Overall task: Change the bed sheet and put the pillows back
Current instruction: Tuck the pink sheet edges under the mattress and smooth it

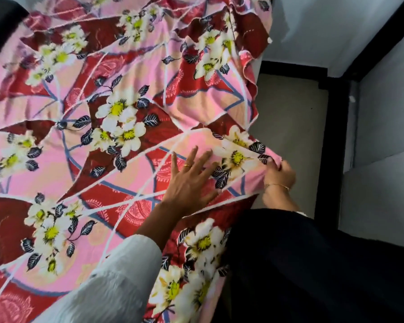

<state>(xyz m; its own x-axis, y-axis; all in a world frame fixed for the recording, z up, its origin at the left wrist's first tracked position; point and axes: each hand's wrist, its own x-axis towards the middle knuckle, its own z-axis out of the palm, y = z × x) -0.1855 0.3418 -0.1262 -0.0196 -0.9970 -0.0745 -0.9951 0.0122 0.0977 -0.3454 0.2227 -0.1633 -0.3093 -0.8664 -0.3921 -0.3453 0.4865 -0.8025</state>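
A pink and red bed sheet (131, 108) with white flowers and dark leaves covers the bed, still rumpled toward the far right corner. My left hand (189, 180) lies flat on the sheet near the bed's right edge, fingers spread, a ring on one finger. My right hand (279, 176), with a thin bracelet at the wrist, grips the sheet's edge where it hangs over the side of the bed. No pillows are in view.
A strip of beige floor (287, 127) runs along the right side of the bed, bounded by a dark skirting (334, 145) and a pale wall (383, 117). My dark trouser leg (301, 264) stands against the bed. A dark object (0, 22) sits at the top left.
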